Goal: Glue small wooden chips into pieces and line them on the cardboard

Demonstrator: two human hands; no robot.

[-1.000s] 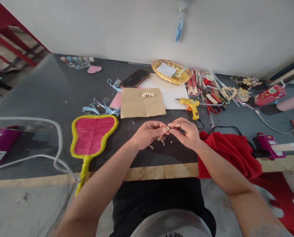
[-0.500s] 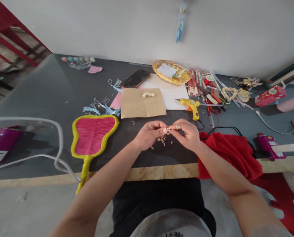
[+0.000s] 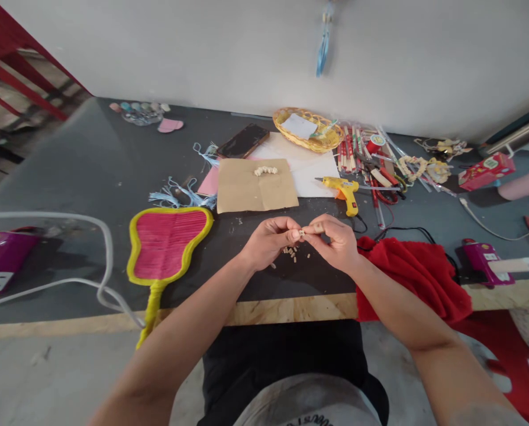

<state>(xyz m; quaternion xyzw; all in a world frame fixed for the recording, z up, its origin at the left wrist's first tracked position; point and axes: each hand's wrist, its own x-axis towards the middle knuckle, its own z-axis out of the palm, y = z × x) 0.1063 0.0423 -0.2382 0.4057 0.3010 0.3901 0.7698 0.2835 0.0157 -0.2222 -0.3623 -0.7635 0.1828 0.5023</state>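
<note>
Between the fingertips of both hands is a small pale wooden piece [image 3: 302,234], too small to make out fully. My left hand [image 3: 276,239] pinches it from the left, thumb against index finger. From the right, my right hand [image 3: 333,239] pinches the same piece, its fingers closed. Several loose wooden bits [image 3: 291,252] lie on the dark table below, partly hidden by my left hand. Beyond the hands, a curved row of pale pieces [image 3: 265,171] rests on a sheet of brown paper [image 3: 247,192].
A yellow glue gun [image 3: 347,192] lies behind my right hand, a red cloth [image 3: 410,278] at the front edge. To the left is a pink fan with yellow trim [image 3: 169,242]. A phone [image 3: 244,141] and wicker basket [image 3: 282,122] are at the back.
Both hands keep their pinch on the small piece in nearly the same spot. The view has shifted very slightly; the table things stay put.
</note>
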